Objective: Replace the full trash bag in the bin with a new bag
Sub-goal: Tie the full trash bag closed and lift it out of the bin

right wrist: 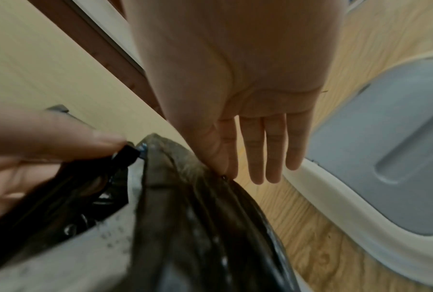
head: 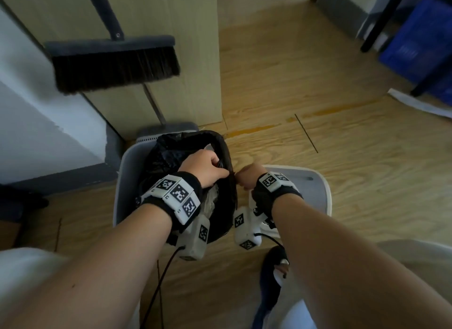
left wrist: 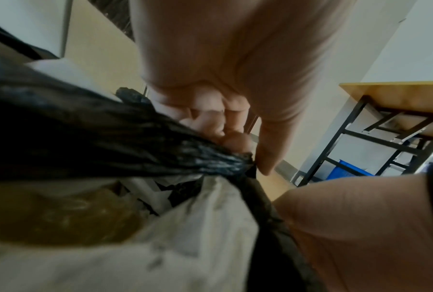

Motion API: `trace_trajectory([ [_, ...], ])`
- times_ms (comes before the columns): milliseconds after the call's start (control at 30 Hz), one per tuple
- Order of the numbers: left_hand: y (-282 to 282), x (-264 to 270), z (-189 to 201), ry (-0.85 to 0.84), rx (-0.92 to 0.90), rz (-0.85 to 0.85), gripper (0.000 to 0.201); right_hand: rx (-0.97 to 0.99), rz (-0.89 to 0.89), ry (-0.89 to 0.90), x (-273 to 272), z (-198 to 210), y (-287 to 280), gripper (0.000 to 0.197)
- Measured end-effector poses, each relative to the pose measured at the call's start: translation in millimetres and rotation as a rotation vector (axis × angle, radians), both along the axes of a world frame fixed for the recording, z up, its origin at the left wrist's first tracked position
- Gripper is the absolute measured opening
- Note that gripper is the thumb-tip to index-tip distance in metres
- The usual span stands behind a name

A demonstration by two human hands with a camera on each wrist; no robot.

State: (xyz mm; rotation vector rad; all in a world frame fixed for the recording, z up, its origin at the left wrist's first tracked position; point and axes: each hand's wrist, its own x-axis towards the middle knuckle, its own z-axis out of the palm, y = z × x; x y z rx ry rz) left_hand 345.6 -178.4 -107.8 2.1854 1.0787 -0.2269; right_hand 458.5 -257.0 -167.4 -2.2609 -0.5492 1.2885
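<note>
A black trash bag (head: 171,154) full of paper waste sits in a pale grey bin (head: 127,162) on the wooden floor. My left hand (head: 208,167) grips a gathered bunch of the bag's edge above the bin's opening. In the left wrist view its fingers (left wrist: 210,122) curl round the twisted black plastic (left wrist: 110,142). My right hand (head: 247,178) is just to the right, at the bin's right rim. In the right wrist view this hand (right wrist: 235,154) pinches the bag's edge (right wrist: 198,217) between thumb and forefinger, the other fingers straight.
The bin's grey lid (head: 315,189) lies on the floor right of the bin. A broom (head: 115,64) leans on a wooden cabinet (head: 171,22) behind, with a dustpan (head: 168,130) at its foot. A blue crate (head: 420,47) and black table legs (head: 381,22) stand far right.
</note>
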Motion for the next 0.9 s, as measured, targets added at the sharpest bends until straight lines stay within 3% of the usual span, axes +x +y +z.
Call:
trace_trajectory([
  [133,2.1,-5.0,-4.2,-0.011,-0.028,0.023,0.019,-0.082,0.065,0.035,-8.2,-3.7,9.3,0.032],
  [200,3.4,-6.0,-5.9,-0.009,-0.042,0.035,0.019,-0.1,0.104,0.069,-8.3,0.1,9.4,0.028],
  [300,4.8,-7.2,-6.7,-0.013,-0.074,0.073,0.025,-0.044,0.067,0.11,-2.1,-3.2,5.3,0.004],
  [433,5.3,-9.3,-4.4,-0.039,-0.08,0.087,0.026,0.02,-0.011,0.226,3.1,-2.5,-1.6,0.014],
  [633,5.0,-17.2,2.7,-0.061,-0.065,0.081,0.017,-0.005,-0.038,0.138,6.0,27.2,-15.7,0.007],
  [767,3.7,-20.9,10.6,-0.073,-0.075,0.07,0.015,-0.122,0.096,0.087,5.8,51.4,-20.5,0.013],
  [900,1.0,-24.8,21.4,-0.101,-0.047,0.043,0.014,-0.073,0.066,0.137,7.8,73.4,-21.4,0.009],
])
